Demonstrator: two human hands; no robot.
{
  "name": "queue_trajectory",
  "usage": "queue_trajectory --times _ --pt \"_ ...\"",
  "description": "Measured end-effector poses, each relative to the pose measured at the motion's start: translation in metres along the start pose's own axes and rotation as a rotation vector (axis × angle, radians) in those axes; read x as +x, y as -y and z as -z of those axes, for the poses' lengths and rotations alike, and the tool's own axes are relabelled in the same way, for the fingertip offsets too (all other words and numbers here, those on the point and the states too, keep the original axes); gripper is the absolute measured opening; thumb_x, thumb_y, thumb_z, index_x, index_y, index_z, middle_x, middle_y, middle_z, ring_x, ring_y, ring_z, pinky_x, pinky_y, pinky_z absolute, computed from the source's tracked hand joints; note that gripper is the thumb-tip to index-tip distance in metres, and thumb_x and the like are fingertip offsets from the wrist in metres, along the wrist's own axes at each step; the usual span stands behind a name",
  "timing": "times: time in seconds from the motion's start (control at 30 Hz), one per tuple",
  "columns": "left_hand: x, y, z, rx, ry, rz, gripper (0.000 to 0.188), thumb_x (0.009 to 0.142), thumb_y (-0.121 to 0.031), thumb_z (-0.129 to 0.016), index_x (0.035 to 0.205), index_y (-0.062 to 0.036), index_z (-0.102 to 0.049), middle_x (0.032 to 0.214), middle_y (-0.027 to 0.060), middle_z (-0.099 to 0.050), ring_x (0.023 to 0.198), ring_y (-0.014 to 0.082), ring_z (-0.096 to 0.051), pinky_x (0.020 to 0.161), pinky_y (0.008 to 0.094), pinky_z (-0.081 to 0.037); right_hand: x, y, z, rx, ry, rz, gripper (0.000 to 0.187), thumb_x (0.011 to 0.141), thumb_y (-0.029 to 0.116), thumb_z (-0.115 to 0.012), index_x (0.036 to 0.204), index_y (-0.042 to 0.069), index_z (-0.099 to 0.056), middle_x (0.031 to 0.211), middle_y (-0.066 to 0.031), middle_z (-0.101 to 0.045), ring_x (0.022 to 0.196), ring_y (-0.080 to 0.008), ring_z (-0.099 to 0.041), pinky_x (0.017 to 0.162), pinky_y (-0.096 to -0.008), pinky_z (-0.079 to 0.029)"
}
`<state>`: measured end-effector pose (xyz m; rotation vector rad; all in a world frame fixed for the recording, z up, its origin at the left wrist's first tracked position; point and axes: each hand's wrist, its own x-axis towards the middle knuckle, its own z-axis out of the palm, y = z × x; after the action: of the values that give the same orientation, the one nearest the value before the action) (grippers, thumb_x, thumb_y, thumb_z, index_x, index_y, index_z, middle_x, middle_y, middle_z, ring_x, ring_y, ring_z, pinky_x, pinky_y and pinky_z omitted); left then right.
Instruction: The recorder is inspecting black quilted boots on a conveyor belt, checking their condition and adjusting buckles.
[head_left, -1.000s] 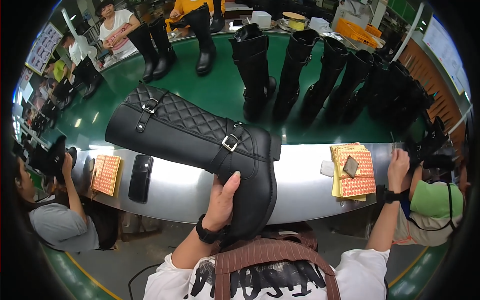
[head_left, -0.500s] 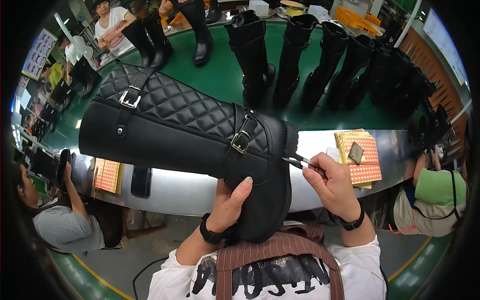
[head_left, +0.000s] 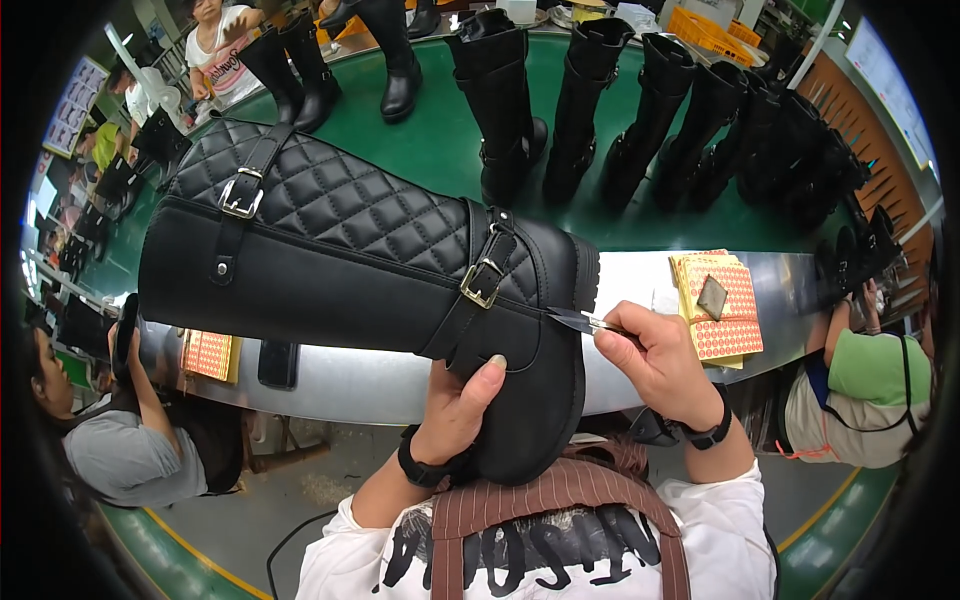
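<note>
A tall black boot (head_left: 330, 265) with a quilted shaft and silver buckles lies sideways before me, toe toward my body. My left hand (head_left: 452, 408) is closed around its foot, thumb on top and the other fingers hidden beneath. My right hand (head_left: 660, 362) grips small pointed scissors (head_left: 574, 320), their dark tips at the seam between the ankle buckle (head_left: 481, 283) and the heel. Whether the tips touch the leather I cannot tell. Another strap buckle (head_left: 241, 193) sits near the boot's top.
Several black boots (head_left: 568, 110) stand upright on the green table (head_left: 430, 150). On the metal ledge (head_left: 380, 390) are sticker sheets (head_left: 735, 325) under a dark diamond-shaped piece (head_left: 711, 297), more sticker sheets (head_left: 208, 355) and a black phone (head_left: 278, 364). Co-workers (head_left: 130, 445) sit at both sides.
The boot has shifted slightly left, its shaft end nearest the left moving most. My right hand has brought the scissors a little left along the seam. A person across the table has raised a hand.
</note>
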<state>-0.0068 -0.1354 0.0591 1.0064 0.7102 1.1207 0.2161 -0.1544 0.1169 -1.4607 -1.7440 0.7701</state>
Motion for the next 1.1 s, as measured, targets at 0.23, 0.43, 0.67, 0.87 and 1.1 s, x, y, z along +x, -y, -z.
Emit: queue_trajectory --times 0.23,0.43,0.67,0.87,1.1 --pt "-0.002 0.003 0.000 -0.025 -0.020 -0.013 0.034 0.091 -0.020 -0.060 0.118 -0.0012 -0.054 0.106 0.0046 -0.059 0.096 0.0127 -0.056 0.084 0.0283 -0.047 0.001 0.001 0.000 0.022 0.009 -0.008 0.029 0.091 0.025 -0.064 0.082 -0.002 -0.060 0.053 -0.0071 -0.046 0.047 -0.0131 -0.041 0.047 -0.0283 -0.036" --pt "-0.001 0.004 -0.001 -0.012 0.007 0.001 0.034 0.090 -0.019 -0.060 0.119 -0.0016 -0.054 0.107 0.0050 -0.059 0.096 0.0127 -0.056 0.084 0.0286 -0.047 -0.009 -0.018 -0.002 0.127 -0.162 0.000 0.027 0.093 0.022 -0.062 0.080 -0.001 -0.058 0.055 -0.0030 -0.046 0.052 -0.0095 -0.039 0.049 -0.0264 -0.033" --pt "0.003 0.006 0.001 -0.004 -0.068 -0.038 0.039 0.093 -0.013 -0.058 0.128 -0.0024 -0.045 0.114 0.0058 -0.057 0.100 0.0128 -0.055 0.088 0.0289 -0.046 -0.004 -0.092 0.107 -0.837 -0.685 -0.378 0.031 0.094 0.032 -0.057 0.086 0.002 -0.055 0.077 -0.0200 -0.062 0.075 -0.0395 -0.060 0.061 -0.0464 -0.044" --pt "0.018 0.008 0.001 0.012 -0.152 -0.103 0.043 0.096 -0.016 -0.057 0.131 0.0005 -0.040 0.118 0.0087 -0.056 0.104 0.0138 -0.055 0.090 0.0291 -0.046 -0.053 -0.282 0.214 -1.062 -0.574 -0.596 0.024 0.092 0.025 -0.056 0.105 0.005 -0.058 0.093 -0.0229 -0.064 0.088 -0.0441 -0.060 0.075 -0.0516 -0.047" --pt "0.029 0.024 0.007 -0.009 -0.253 -0.169 0.043 0.096 -0.016 -0.057 0.131 -0.0010 -0.040 0.119 0.0090 -0.055 0.104 0.0139 -0.056 0.090 0.0286 -0.047 -0.001 -0.165 0.122 -0.604 -0.522 -0.022 0.025 0.084 0.004 -0.064 0.110 0.004 -0.064 0.109 -0.0130 -0.062 0.101 -0.0280 -0.058 0.086 -0.0358 -0.048"
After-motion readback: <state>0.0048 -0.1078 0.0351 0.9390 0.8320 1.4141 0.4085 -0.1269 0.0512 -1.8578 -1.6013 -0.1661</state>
